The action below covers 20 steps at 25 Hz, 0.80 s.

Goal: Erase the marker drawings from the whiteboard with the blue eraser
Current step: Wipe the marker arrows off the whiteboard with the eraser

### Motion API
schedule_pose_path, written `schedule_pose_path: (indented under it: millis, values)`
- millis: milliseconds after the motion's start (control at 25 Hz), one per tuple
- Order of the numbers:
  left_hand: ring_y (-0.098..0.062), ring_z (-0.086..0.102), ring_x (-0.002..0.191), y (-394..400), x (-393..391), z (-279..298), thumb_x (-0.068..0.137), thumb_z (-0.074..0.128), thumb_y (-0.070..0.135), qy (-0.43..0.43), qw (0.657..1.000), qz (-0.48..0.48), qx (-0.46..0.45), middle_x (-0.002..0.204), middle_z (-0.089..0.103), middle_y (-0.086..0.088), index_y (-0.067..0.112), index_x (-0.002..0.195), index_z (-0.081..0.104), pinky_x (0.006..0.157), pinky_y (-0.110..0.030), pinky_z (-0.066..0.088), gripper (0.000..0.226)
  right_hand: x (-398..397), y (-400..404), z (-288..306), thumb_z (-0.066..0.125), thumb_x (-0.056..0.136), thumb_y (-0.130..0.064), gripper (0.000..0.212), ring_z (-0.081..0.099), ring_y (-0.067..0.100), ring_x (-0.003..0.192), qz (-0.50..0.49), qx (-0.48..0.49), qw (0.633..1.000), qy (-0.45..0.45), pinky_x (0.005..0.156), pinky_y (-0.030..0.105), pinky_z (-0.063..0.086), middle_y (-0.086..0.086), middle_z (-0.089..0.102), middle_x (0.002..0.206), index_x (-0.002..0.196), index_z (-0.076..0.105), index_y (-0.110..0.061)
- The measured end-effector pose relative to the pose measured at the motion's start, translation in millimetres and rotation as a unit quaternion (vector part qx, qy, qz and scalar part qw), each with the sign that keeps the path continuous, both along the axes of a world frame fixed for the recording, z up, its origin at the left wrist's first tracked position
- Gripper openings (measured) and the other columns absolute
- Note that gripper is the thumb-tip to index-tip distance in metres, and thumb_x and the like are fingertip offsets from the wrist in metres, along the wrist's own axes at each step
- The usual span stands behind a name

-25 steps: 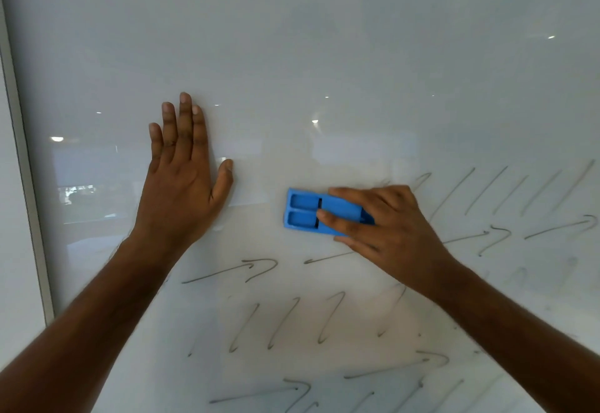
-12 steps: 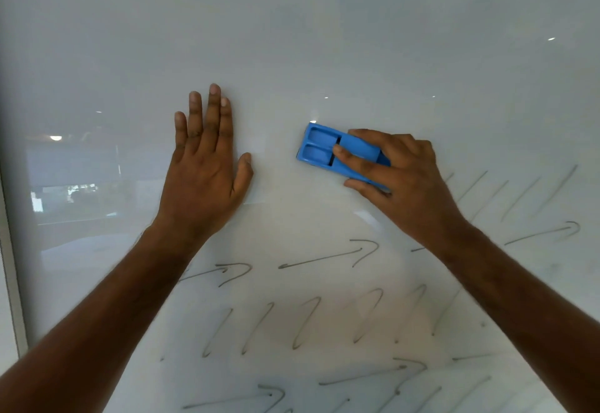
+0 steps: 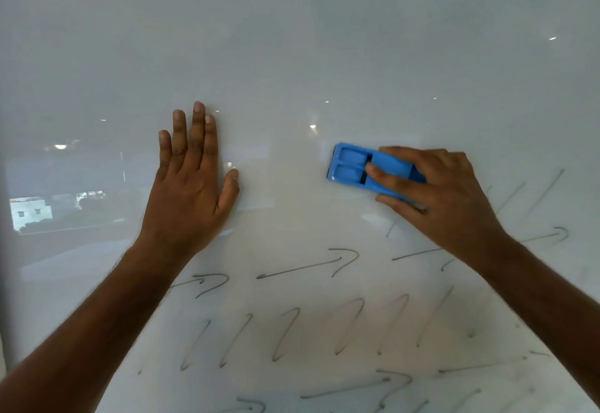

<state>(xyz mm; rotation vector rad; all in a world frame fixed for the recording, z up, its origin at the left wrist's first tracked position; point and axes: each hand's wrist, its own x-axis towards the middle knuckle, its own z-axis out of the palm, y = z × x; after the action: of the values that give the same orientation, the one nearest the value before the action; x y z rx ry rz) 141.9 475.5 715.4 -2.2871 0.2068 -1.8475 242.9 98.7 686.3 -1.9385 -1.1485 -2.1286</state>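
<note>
Here we grip the blue eraser in the right hand, left hand flat and open on the whiteboard; firm overlapping strokes should clear the marker drawings below.

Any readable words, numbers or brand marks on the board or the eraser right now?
None can be read.
whiteboard: only marker arrows and slanted strokes, no letters or numbers.
blue eraser: no label or brand shows on its visible back; the right hand covers the rest.
</note>
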Motion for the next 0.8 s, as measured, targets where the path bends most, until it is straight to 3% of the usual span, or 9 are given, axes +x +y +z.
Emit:
schedule_pose_path:
  millis: [120,320,560,800]
  values:
    - [-0.034,-0.011,0.169,-4,0,2,0.112,0.031,0.043,0.001,1.000,0.007,0.001,0.183,-0.005,-0.015,0.001,0.173,0.003,0.138,-0.048,-0.003,0.079,-4,22,16,0.058,0.103,-0.046,0.045,0.058,0.028,0.114,0.035,0.050,0.998,0.022,0.092,0.047,0.041,0.001,0.057,0.149,0.147,0.057,-0.036]
    - [-0.034,-0.010,0.169,-20,6,6,0.111,0.032,0.042,-0.001,1.000,0.012,0.007,0.183,-0.004,-0.015,0.001,0.173,0.004,0.138,-0.048,-0.003,0.079,-10,52,-10,0.063,0.099,-0.045,0.045,0.064,0.027,0.104,0.045,0.005,0.999,0.016,0.089,0.047,0.045,-0.001,0.060,0.148,0.144,0.061,-0.036]
    - [-0.033,-0.010,0.169,-34,10,-6,0.111,0.030,0.044,0.005,1.000,0.004,0.019,0.183,-0.006,-0.015,0.002,0.173,0.001,0.138,-0.047,-0.003,0.080,-2,5,-60,0.062,0.101,-0.038,0.049,0.063,0.020,0.112,0.006,-0.087,0.996,-0.007,0.094,0.043,0.045,0.000,0.059,0.149,0.149,0.051,-0.037]
    - [-0.035,-0.009,0.169,-49,16,-8,0.111,0.031,0.044,-0.001,1.000,0.006,0.030,0.182,-0.005,-0.018,-0.001,0.172,0.003,0.138,-0.046,-0.003,0.081,15,-36,-24,0.061,0.103,-0.043,0.048,0.065,0.024,0.113,0.005,-0.048,0.999,-0.004,0.092,0.046,0.046,-0.001,0.058,0.150,0.150,0.049,-0.038]
